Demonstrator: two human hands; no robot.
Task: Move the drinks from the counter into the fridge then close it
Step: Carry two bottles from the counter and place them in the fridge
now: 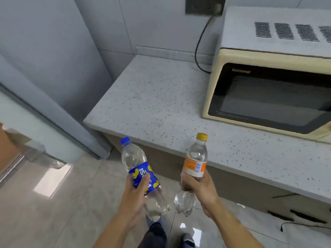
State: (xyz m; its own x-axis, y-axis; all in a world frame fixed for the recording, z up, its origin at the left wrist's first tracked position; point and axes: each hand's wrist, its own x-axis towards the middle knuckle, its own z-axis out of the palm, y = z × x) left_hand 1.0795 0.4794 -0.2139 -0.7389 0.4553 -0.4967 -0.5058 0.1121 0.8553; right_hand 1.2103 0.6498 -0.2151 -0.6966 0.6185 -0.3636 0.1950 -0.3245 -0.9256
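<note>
My left hand (137,192) grips a clear bottle with a blue cap and a blue-and-yellow label (141,173), held off the floor in front of the counter. In my right hand (198,187) is a clear bottle with an orange cap and orange label (196,161), gripped round its middle. Both bottles tilt slightly and hover just before the speckled grey counter's (161,97) front edge. The grey fridge (41,68) stands at the left, its door (26,126) swung toward me; the inside is not visible.
A cream microwave (268,83) sits on the counter at the right, its black cord (201,42) running to a wall socket. Cabinet fronts lie below the counter. Glossy floor tiles spread to the left, and my feet show at the bottom.
</note>
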